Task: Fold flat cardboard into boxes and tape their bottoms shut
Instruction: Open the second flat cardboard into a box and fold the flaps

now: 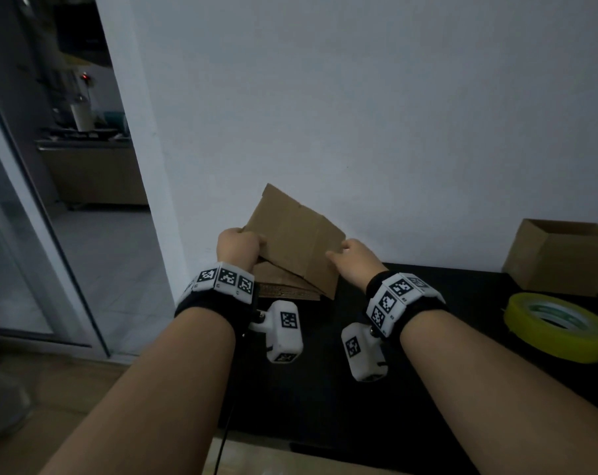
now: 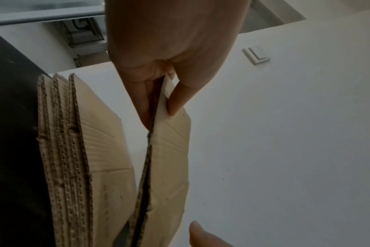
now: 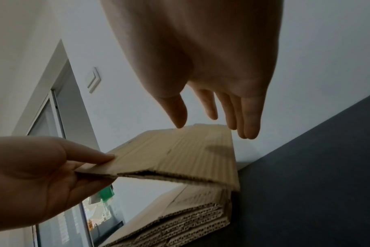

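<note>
A flat brown cardboard blank [image 1: 296,240] is lifted at an angle above a stack of flat cardboard [image 1: 284,289] on the black table [image 1: 325,389]. My left hand [image 1: 237,245] pinches the blank's left edge between thumb and fingers [image 2: 158,93]; the blank [image 2: 169,158] hangs apart from the stack [image 2: 61,150]. My right hand [image 1: 354,257] hovers at the blank's right edge with fingers [image 3: 249,117] straight and apart, thumb tip near the blank [image 3: 180,157], gripping nothing. The stack [image 3: 180,222] lies underneath.
A folded open cardboard box [image 1: 561,255] stands at the back right of the table. A yellow tape roll [image 1: 558,323] lies near the right edge. A white wall [image 1: 359,114] stands right behind the table, with a doorway [image 1: 85,149] to the left.
</note>
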The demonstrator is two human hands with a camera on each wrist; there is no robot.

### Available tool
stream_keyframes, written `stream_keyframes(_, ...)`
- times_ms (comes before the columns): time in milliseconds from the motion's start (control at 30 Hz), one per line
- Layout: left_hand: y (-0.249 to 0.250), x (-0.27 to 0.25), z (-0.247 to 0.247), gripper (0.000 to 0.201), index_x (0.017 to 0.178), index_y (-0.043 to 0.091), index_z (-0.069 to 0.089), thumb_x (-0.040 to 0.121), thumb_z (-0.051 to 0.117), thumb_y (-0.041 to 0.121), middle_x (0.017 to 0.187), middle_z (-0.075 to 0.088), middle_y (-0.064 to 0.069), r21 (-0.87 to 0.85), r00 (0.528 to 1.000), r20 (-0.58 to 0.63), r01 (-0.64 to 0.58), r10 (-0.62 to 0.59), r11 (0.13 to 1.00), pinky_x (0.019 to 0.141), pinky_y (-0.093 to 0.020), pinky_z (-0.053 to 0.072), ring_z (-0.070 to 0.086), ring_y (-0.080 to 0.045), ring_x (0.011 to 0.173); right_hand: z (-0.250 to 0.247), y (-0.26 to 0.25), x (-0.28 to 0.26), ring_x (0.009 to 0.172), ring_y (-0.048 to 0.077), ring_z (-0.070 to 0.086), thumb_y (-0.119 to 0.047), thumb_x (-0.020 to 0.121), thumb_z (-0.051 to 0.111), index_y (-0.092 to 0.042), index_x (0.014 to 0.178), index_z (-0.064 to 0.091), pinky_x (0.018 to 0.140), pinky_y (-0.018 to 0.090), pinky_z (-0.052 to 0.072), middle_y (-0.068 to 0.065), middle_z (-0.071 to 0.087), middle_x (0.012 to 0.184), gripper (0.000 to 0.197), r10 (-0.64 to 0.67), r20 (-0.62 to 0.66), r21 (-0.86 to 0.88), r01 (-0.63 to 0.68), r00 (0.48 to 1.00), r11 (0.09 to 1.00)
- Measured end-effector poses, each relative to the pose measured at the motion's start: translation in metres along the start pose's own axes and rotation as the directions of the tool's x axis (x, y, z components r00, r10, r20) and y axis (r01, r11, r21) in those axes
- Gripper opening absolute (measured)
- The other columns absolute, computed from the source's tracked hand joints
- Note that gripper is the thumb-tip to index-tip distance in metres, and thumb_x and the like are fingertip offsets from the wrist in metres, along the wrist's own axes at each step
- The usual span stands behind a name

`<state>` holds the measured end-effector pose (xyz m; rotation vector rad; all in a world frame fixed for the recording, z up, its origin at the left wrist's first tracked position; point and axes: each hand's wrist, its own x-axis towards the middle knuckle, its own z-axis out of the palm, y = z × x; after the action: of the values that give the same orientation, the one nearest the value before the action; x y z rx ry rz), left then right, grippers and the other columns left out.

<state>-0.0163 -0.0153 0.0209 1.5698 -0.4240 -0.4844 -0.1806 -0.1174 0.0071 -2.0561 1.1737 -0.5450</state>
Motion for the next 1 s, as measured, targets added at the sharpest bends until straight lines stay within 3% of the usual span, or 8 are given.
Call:
stream_keyframes(233, 0.013, -0.045, 0.020, 0.008, 0.088, -0.004, 0.060, 0.080, 0.064, -0.006, 0.084, 0.062, -0.018, -0.230, 0.979, 0.188, 0.120, -0.077, 0.966, 0.072, -0.039, 0.059, 0.063, -0.031, 0.079, -0.038, 0.020, -0.023, 0.119, 0.030, 0.053, -0.026, 0.091, 0.064, -0.006, 0.140, 0.033, 0.095, 0.034, 0.044, 0.011, 0.052, 0.133, 0.062, 0.108, -0.175, 0.246, -0.063, 0.979, 0.967)
stream_keyframes(333, 0.007, -0.058, 0.027, 0.009, 0.080, 0.000, 0.060, 0.076, 0.068, -0.003, 0.081, 0.060, -0.015, -0.022, 0.961, 0.271, 0.068, -0.060, 0.997, 0.076, -0.039, 0.058, 0.059, -0.026, 0.074, -0.065, 0.033, -0.040, 0.120, 0.029, 0.052, -0.020, 0.086, 0.071, -0.004, 0.141, 0.033, 0.095, 0.035, 0.043, 0.011, 0.051, 0.132, 0.068, 0.154, -0.243, 0.373, -0.054, 0.958, 0.926)
stream_keyframes(400, 0.002, -0.067, 0.034, 0.012, 0.083, 0.001, 0.064, 0.074, 0.071, 0.001, 0.079, 0.064, -0.013, 0.175, 0.941, 0.337, -0.050, -0.012, 0.983, 0.067, -0.032, 0.054, 0.060, -0.024, 0.071, -0.080, 0.045, -0.046, 0.112, 0.026, 0.056, -0.014, 0.083, 0.074, -0.010, 0.131, 0.044, 0.096, 0.036, 0.046, 0.008, 0.056, 0.127, 0.057, 0.142, -0.241, 0.401, -0.035, 0.960, 0.916)
stream_keyframes(500, -0.004, -0.076, 0.050, 0.026, 0.095, 0.004, 0.064, 0.072, 0.074, -0.001, 0.092, 0.070, -0.017, 0.203, 0.914, 0.404, -0.133, 0.040, 0.970, 0.066, -0.029, 0.055, 0.068, -0.026, 0.079, -0.096, 0.059, -0.056, 0.110, 0.025, 0.056, -0.010, 0.082, 0.074, -0.011, 0.123, 0.045, 0.099, 0.043, 0.047, 0.008, 0.058, 0.121, 0.051, 0.140, -0.231, 0.385, -0.042, 0.963, 0.922)
stream_keyframes(700, 0.001, -0.093, 0.091, 0.045, 0.106, 0.010, 0.061, 0.070, 0.083, 0.026, 0.102, 0.068, -0.006, 0.018, 0.915, 0.348, -0.225, 0.205, 0.974, 0.075, -0.029, 0.053, 0.065, -0.021, 0.093, -0.112, 0.095, -0.072, 0.110, 0.023, 0.057, -0.007, 0.085, 0.070, -0.011, 0.124, 0.047, 0.099, 0.041, 0.048, 0.003, 0.059, 0.116, 0.045, 0.112, -0.169, 0.288, -0.059, 0.979, 0.956)
stream_keyframes(767, 0.004, -0.102, 0.102, 0.050, 0.098, 0.013, 0.061, 0.067, 0.082, 0.045, 0.100, 0.068, -0.005, -0.030, 0.927, 0.314, -0.204, 0.204, 0.978, 0.076, -0.031, 0.052, 0.064, -0.021, 0.093, -0.117, 0.104, -0.078, 0.104, 0.019, 0.055, -0.002, 0.087, 0.067, -0.014, 0.118, 0.048, 0.099, 0.039, 0.047, 0.001, 0.057, 0.112, 0.039, 0.103, -0.160, 0.275, -0.056, 0.982, 0.960)
stream_keyframes(867, 0.003, -0.114, 0.115, 0.082, 0.121, 0.012, 0.058, 0.064, 0.068, 0.069, 0.116, 0.063, -0.003, -0.083, 0.952, 0.290, -0.076, 0.097, 0.994, 0.096, -0.041, 0.046, 0.057, -0.022, 0.107, -0.124, 0.114, -0.081, 0.103, 0.020, 0.053, 0.002, 0.085, 0.067, -0.012, 0.118, 0.048, 0.094, 0.036, 0.047, 0.002, 0.056, 0.110, 0.040, 0.123, -0.141, 0.238, -0.087, 0.982, 0.967)
stream_keyframes(1000, -0.006, -0.119, 0.131, 0.062, 0.122, 0.011, 0.054, 0.082, 0.062, 0.057, 0.115, 0.059, -0.003, -0.051, 0.964, 0.255, -0.066, 0.077, 0.997, 0.093, -0.037, 0.043, 0.054, -0.021, 0.105, -0.126, 0.123, -0.080, 0.101, 0.024, 0.055, 0.001, 0.084, 0.065, -0.008, 0.124, 0.046, 0.081, 0.034, 0.047, 0.010, 0.058, 0.115, 0.045, 0.185, -0.125, 0.203, -0.157, 0.975, 0.967)
